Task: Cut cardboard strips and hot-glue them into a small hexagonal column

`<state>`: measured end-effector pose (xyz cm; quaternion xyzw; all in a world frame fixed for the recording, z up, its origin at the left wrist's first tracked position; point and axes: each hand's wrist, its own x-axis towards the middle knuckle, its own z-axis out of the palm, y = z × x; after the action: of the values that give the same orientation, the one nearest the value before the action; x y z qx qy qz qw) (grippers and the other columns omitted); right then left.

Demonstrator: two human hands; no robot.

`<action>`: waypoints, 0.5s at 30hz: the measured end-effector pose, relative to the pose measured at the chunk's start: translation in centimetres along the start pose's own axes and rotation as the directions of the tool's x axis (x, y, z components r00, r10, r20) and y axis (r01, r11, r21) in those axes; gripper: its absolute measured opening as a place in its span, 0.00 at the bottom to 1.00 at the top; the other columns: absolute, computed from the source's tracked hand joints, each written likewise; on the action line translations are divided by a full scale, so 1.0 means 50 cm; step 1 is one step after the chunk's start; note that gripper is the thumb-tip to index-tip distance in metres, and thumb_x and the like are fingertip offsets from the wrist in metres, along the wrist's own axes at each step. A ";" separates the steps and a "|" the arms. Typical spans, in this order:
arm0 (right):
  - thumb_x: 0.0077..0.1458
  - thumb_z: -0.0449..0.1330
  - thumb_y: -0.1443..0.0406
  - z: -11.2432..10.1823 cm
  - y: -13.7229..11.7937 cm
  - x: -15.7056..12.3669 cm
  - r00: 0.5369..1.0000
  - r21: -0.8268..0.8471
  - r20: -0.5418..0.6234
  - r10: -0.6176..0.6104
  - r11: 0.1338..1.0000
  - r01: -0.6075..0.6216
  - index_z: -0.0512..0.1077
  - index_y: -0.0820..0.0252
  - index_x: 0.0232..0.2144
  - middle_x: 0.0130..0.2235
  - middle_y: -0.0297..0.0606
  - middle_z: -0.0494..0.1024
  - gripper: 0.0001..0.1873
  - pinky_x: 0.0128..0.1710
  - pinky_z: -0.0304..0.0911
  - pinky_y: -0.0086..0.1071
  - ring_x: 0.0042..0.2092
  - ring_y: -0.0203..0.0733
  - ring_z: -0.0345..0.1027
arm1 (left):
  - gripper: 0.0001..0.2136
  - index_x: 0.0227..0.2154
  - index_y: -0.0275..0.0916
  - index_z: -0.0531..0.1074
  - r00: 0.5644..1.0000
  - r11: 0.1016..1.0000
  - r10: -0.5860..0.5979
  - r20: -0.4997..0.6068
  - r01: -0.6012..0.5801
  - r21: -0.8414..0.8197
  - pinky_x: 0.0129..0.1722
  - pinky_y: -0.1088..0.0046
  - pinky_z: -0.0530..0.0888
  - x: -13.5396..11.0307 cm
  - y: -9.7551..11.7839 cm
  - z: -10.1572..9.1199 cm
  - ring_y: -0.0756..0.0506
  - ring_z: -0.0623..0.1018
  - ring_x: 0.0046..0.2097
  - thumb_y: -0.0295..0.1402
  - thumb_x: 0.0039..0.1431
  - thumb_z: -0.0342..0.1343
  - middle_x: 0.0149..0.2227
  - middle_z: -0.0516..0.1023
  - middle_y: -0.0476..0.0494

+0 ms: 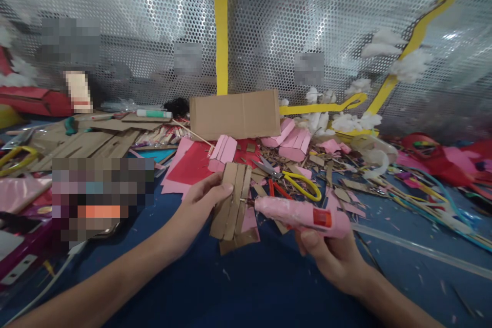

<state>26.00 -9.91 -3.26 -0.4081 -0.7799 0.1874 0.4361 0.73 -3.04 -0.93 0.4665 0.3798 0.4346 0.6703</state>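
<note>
My left hand (205, 197) is closed on a small brown cardboard piece (232, 210) with folded strips, its thumb on the near face. In my right hand (330, 256) is a pink hot glue gun (288, 213) with a red trigger. Its metal nozzle points left and meets, or nearly meets, the cardboard's right part; I cannot tell if it touches. Just beyond lie yellow-handled scissors (302, 184), partly open. A pink folded paper box (223, 152) stands behind the cardboard piece, and more pink boxes (295, 142) are to its right.
A large cardboard panel (235, 115) stands at the back, before a perforated metal screen (269, 25). Flat cardboard sheets (92, 146) and a glue stick (154, 114) lie left. Paper scraps and white fluff (355, 120) are on the right. A purple power strip (26, 261) is at lower left.
</note>
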 end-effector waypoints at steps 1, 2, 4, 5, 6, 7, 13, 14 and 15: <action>0.74 0.52 0.55 0.000 0.000 -0.001 1.000 0.004 0.011 0.003 1.000 -0.003 0.66 0.56 0.26 0.20 0.29 0.64 0.23 0.19 0.50 0.30 0.20 0.34 0.55 | 0.19 0.50 0.40 0.82 1.000 1.000 -0.004 0.000 0.004 -0.004 0.48 0.65 0.80 -0.001 0.001 0.001 0.39 0.85 0.45 0.43 0.59 0.67 0.44 0.88 0.41; 0.74 0.52 0.55 0.000 -0.001 -0.001 1.000 0.006 0.021 0.009 1.000 -0.010 0.65 0.56 0.26 0.20 0.28 0.63 0.23 0.19 0.49 0.31 0.20 0.34 0.54 | 0.19 0.50 0.40 0.81 1.000 1.000 -0.010 0.002 0.010 -0.007 0.47 0.65 0.80 -0.001 0.002 0.001 0.39 0.85 0.45 0.43 0.58 0.67 0.44 0.88 0.40; 0.74 0.51 0.54 -0.001 -0.003 0.000 0.999 0.013 0.040 0.020 1.000 -0.021 0.66 0.56 0.26 0.20 0.27 0.61 0.23 0.19 0.47 0.31 0.20 0.34 0.52 | 0.20 0.51 0.39 0.81 1.000 1.000 -0.023 0.001 0.023 -0.014 0.45 0.65 0.80 0.000 0.003 0.002 0.37 0.85 0.47 0.42 0.58 0.67 0.43 0.88 0.39; 0.74 0.51 0.53 -0.002 -0.004 0.000 0.998 0.017 0.050 0.025 1.000 -0.026 0.66 0.56 0.27 0.20 0.27 0.60 0.23 0.19 0.47 0.31 0.20 0.34 0.51 | 0.20 0.51 0.39 0.81 1.000 0.999 -0.030 -0.004 0.030 -0.017 0.44 0.65 0.81 0.000 0.002 0.002 0.37 0.85 0.47 0.42 0.57 0.67 0.43 0.88 0.39; 0.74 0.51 0.53 -0.003 -0.005 0.001 0.998 0.020 0.063 0.027 0.999 -0.028 0.67 0.56 0.28 0.20 0.26 0.59 0.22 0.19 0.46 0.31 0.20 0.34 0.50 | 0.21 0.51 0.38 0.80 0.999 0.999 -0.035 -0.010 0.035 -0.022 0.43 0.66 0.81 0.001 0.002 0.002 0.36 0.85 0.47 0.42 0.57 0.67 0.43 0.88 0.39; 0.74 0.51 0.53 -0.003 -0.006 0.002 0.997 0.023 0.072 0.020 1.000 -0.021 0.67 0.56 0.29 0.20 0.26 0.59 0.22 0.19 0.46 0.31 0.20 0.34 0.50 | 0.21 0.51 0.38 0.80 0.999 0.999 -0.041 -0.016 0.040 -0.030 0.41 0.67 0.81 0.002 0.001 0.001 0.37 0.85 0.47 0.42 0.57 0.68 0.43 0.88 0.39; 0.74 0.52 0.54 -0.006 -0.007 0.000 0.996 -0.003 0.083 -0.036 0.999 0.037 0.64 0.55 0.27 0.22 0.27 0.59 0.22 0.21 0.50 0.30 0.22 0.34 0.52 | 0.17 0.49 0.40 0.79 0.996 0.994 -0.085 -0.034 0.082 -0.075 0.32 0.69 0.81 0.005 -0.006 -0.008 0.41 0.84 0.36 0.42 0.59 0.66 0.38 0.87 0.43; 0.74 0.52 0.54 -0.005 -0.007 0.000 0.995 -0.001 0.090 -0.038 0.999 0.038 0.64 0.55 0.27 0.22 0.27 0.59 0.22 0.21 0.50 0.30 0.22 0.34 0.52 | 0.17 0.48 0.40 0.79 0.996 0.994 -0.085 -0.032 0.083 -0.073 0.32 0.69 0.81 0.005 -0.006 -0.008 0.42 0.84 0.36 0.42 0.60 0.66 0.38 0.87 0.44; 0.74 0.52 0.55 -0.005 -0.006 -0.001 0.995 0.004 0.092 -0.036 0.999 0.036 0.65 0.55 0.28 0.22 0.27 0.59 0.21 0.21 0.50 0.30 0.22 0.34 0.52 | 0.16 0.49 0.40 0.79 0.996 0.994 -0.083 -0.031 0.081 -0.073 0.32 0.70 0.81 0.005 -0.006 -0.009 0.42 0.84 0.36 0.41 0.60 0.66 0.38 0.87 0.44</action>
<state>26.07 -10.14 -2.96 -0.3842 -0.8062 0.1992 0.4035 0.49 -2.72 -1.35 0.4188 0.3942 0.4278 0.6973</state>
